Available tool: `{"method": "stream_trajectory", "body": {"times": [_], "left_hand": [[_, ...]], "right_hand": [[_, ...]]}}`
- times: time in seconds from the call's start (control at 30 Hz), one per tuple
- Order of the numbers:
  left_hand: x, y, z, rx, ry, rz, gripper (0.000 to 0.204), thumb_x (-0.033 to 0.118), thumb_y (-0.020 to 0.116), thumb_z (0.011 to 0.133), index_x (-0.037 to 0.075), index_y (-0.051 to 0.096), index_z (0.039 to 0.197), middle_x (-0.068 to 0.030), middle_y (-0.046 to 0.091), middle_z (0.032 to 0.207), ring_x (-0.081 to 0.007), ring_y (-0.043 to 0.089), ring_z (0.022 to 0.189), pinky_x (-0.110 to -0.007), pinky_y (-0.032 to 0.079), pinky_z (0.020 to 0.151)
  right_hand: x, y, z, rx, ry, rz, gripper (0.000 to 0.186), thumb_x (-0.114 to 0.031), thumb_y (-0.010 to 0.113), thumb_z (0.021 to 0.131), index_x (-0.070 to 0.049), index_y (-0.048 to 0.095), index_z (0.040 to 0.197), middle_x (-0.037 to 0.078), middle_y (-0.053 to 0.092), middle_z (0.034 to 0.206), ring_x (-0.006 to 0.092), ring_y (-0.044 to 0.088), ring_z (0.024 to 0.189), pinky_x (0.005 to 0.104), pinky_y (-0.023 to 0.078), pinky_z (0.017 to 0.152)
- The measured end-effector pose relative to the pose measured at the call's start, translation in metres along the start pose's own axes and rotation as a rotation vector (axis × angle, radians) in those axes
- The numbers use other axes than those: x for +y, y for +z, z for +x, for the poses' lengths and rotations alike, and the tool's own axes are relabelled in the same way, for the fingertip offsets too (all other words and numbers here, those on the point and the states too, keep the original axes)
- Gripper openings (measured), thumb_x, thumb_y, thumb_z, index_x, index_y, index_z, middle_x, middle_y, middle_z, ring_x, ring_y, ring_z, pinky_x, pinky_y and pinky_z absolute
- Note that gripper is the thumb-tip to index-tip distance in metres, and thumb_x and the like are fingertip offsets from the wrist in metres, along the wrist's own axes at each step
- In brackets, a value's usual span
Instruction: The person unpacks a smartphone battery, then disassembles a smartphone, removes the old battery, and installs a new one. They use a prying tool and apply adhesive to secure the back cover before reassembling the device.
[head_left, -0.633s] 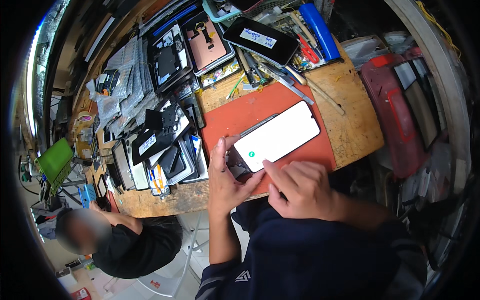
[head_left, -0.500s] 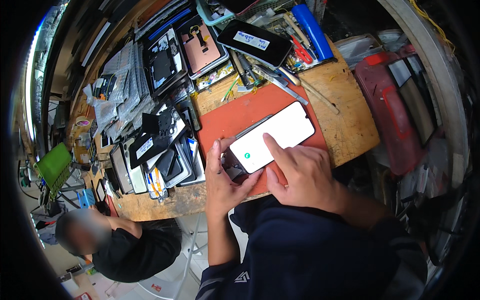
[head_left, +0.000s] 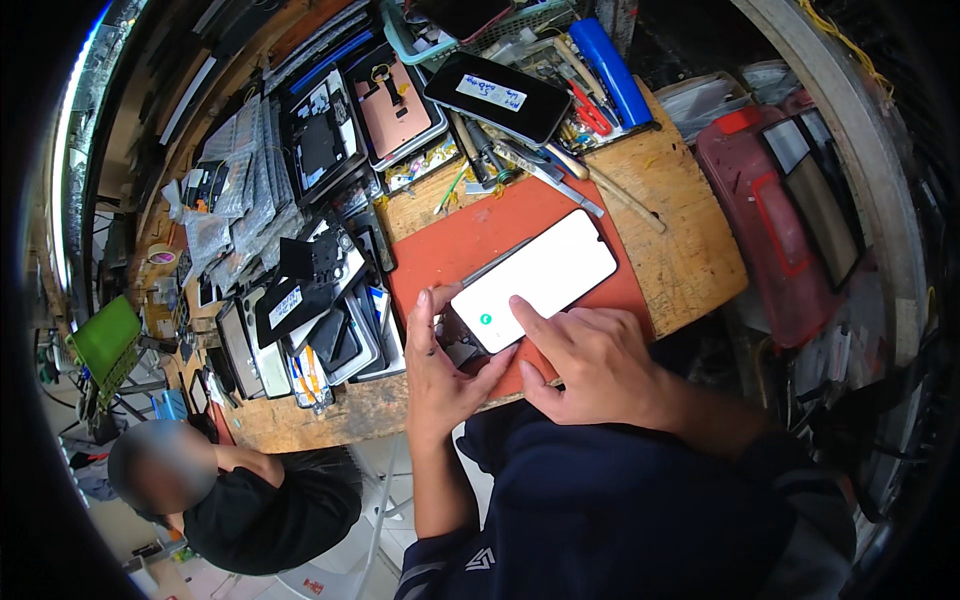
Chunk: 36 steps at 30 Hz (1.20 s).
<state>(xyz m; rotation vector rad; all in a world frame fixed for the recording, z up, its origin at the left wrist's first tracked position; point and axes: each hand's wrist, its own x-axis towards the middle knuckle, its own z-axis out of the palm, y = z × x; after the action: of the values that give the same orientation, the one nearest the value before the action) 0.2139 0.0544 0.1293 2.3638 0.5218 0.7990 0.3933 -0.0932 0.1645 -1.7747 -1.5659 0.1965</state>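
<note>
A phone (head_left: 555, 262) with a bright white screen and a small green icon lies at a slant over the red mat (head_left: 425, 245). My left hand (head_left: 445, 385) grips its lower-left end between fingers and thumb; some dark parts beside that end are partly hidden. My right hand (head_left: 590, 365) has its index fingertip on the screen, the thumb apart below and the other fingers bent, holding nothing. A thin metal edge shows along the phone's upper side.
Stacked devices (head_left: 340, 340), bubble-wrap bags (head_left: 225, 200) and tools (head_left: 590, 110) crowd the wooden bench (head_left: 690, 250) behind and left. A black phone (head_left: 495, 105) lies on the tools. A red case (head_left: 740, 220) stands at the right. A seated person (head_left: 250, 510) is at lower left.
My right index finger moved from the screen's bottom end up to its middle, then slightly back down. My left hand keeps its hold. The whole view has shifted a little.
</note>
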Motion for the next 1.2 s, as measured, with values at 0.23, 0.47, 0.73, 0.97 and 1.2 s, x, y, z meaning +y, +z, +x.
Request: {"method": "stream_trajectory", "body": {"times": [0.23, 0.47, 0.73, 0.97, 1.2], "left_hand": [[0.000, -0.003, -0.001, -0.014, -0.013, 0.004, 0.134, 0.013, 0.102, 0.071, 0.008, 0.017, 0.174, -0.0253, 0.064, 0.145, -0.0444, 0.065, 0.128, -0.054, 0.051, 0.109], [0.027, -0.014, 0.005, 0.181, -0.072, 0.072, 0.089, 0.012, 0.095, 0.081, 0.003, 0.048, 0.156, -0.0214, 0.067, 0.131, -0.0396, 0.069, 0.109, -0.049, 0.055, 0.097], [0.050, -0.024, -0.001, 0.060, -0.287, 0.369, 0.009, 0.007, 0.078, 0.096, 0.004, 0.072, 0.101, -0.0141, 0.065, 0.095, -0.0345, 0.065, 0.091, -0.048, 0.052, 0.073], [0.058, -0.027, 0.028, -0.145, -0.226, 0.607, 0.012, 0.011, 0.080, 0.089, 0.006, 0.074, 0.098, -0.0111, 0.063, 0.095, -0.0324, 0.066, 0.092, -0.046, 0.055, 0.073], [0.057, -0.036, 0.041, -0.262, -0.201, 0.600, 0.015, 0.009, 0.080, 0.088, 0.003, 0.074, 0.100, -0.0115, 0.065, 0.096, -0.0340, 0.066, 0.093, -0.047, 0.054, 0.076]], "right_hand": [[0.000, 0.003, 0.003, 0.013, -0.054, 0.043, 0.063, -0.021, 0.080, 0.085, 0.005, 0.066, 0.141, 0.011, 0.068, 0.078, 0.0294, 0.071, 0.067, 0.0418, 0.058, 0.064], [0.031, -0.046, 0.024, -0.008, -0.054, -0.062, 0.066, -0.015, 0.085, 0.080, 0.001, 0.067, 0.141, 0.013, 0.070, 0.104, 0.0312, 0.071, 0.095, 0.0447, 0.057, 0.084], [0.053, -0.069, 0.058, -0.181, -0.215, -0.076, 0.080, -0.020, 0.091, 0.079, -0.001, 0.060, 0.151, 0.019, 0.060, 0.142, 0.0395, 0.058, 0.131, 0.0490, 0.046, 0.113], [0.081, -0.094, 0.042, 0.048, -0.093, -0.012, 0.062, -0.011, 0.085, 0.083, 0.001, 0.067, 0.141, 0.019, 0.066, 0.131, 0.0391, 0.063, 0.124, 0.0462, 0.050, 0.108], [0.100, -0.110, 0.009, 0.154, 0.035, -0.092, 0.049, -0.007, 0.081, 0.085, -0.001, 0.072, 0.133, 0.017, 0.069, 0.125, 0.0375, 0.067, 0.116, 0.0452, 0.055, 0.102]]}}
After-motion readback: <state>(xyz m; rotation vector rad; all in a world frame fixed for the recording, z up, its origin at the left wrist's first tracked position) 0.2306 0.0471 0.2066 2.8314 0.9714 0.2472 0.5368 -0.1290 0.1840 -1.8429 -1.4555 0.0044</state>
